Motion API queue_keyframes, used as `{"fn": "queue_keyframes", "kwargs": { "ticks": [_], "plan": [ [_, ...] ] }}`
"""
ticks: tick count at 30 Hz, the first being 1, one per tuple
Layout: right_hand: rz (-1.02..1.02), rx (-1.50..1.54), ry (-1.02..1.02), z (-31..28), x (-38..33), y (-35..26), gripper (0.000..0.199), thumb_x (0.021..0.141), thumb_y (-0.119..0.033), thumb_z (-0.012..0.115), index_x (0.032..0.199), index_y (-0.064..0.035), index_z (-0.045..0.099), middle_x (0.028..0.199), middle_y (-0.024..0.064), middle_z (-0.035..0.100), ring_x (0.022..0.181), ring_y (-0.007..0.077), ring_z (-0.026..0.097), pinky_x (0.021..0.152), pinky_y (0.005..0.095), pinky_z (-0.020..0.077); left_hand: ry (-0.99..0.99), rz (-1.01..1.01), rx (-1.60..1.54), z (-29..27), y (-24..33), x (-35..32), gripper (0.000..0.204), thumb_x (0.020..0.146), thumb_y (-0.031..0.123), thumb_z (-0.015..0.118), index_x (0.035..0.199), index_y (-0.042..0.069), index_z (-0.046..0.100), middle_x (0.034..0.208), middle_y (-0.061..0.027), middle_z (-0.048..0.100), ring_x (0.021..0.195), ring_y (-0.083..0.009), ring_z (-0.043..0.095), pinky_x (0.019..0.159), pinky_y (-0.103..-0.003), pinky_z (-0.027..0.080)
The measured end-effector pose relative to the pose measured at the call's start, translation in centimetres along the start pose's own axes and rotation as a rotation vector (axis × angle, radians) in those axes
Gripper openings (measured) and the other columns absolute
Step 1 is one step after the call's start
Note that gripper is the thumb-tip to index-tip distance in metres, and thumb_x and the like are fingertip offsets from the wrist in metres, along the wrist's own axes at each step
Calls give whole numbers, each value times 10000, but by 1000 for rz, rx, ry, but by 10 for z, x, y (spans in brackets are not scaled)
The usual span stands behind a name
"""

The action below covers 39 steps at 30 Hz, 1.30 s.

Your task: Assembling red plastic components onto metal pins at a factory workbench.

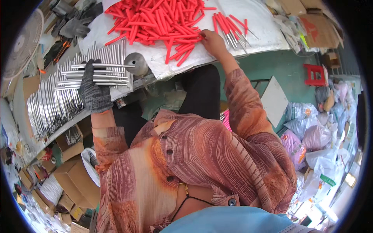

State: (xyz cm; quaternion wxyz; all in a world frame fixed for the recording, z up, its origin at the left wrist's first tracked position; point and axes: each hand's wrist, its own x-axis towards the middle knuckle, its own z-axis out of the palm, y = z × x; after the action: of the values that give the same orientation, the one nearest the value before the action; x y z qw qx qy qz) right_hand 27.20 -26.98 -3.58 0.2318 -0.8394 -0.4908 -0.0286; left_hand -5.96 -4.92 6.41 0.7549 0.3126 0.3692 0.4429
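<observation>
My left hand [95,93], in a grey knit glove, is closed around several thin silver metal rods [112,80] lying crosswise. The end of one upper rod reaches a round metal cylinder [136,64] with a hole in its face. Many more silver rods [54,103] lie side by side on the table under and left of this hand. My bare right hand [214,43] is at the right edge of a big heap of red tubes [159,21], its fingers pinched on the end of one red tube [194,37]. To its right lie several rods with red sleeves [229,29].
A white sheet [268,35] covers the table. Grey gloves [74,29] and a fan [25,42] are at the far left. Cardboard boxes [79,180] stand below the left side. A red stool [314,75] and filled plastic bags [314,136] are on the right.
</observation>
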Motion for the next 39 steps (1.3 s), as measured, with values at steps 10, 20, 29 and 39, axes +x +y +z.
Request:
{"fn": "queue_keyframes", "kwargs": {
  "ticks": [10, 20, 29, 39],
  "plan": [
    [146, 829, 192, -91, 16, -133, 173, 796, -69, 627, 948, 9, 599, 869, 74, 638, 765, 123, 616, 644, 258, 509, -560, -17, -424, 21, -10, -16, 204, 806, 49, 621, 1003, 5, 591, 918, -49, 606, 807, -122, 576, 730, -258, 480],
    [59, 1451, 175, -121, 13, -208, 351, 798, -5, 618, 1078, 43, 412, 931, 137, 577, 819, 166, 613, 658, 288, 561, -173, 107, 376, 50, -17, -49, 265, 727, -11, 688, 985, 2, 628, 861, -59, 646, 731, -119, 598, 679, -249, 479],
    [-466, 861, 312, -112, 40, -249, 200, 808, -92, 615, 986, -30, 550, 869, 81, 621, 754, 181, 623, 637, 280, 508, -217, -41, 272, 41, -18, -40, 258, 762, 44, 659, 1011, 24, 597, 877, -58, 626, 746, -137, 596, 657, -257, 479],
    [-293, 1026, -206, -70, 46, -257, 243, 911, -191, 422, 824, -3, 547, 725, 47, 567, 701, 127, 544, 666, 257, 438, -288, -457, -253, 14, -32, -9, 303, 839, 214, 583, 1082, 37, 548, 1017, -86, 613, 927, -217, 592, 837, -339, 472]
  ]
}}
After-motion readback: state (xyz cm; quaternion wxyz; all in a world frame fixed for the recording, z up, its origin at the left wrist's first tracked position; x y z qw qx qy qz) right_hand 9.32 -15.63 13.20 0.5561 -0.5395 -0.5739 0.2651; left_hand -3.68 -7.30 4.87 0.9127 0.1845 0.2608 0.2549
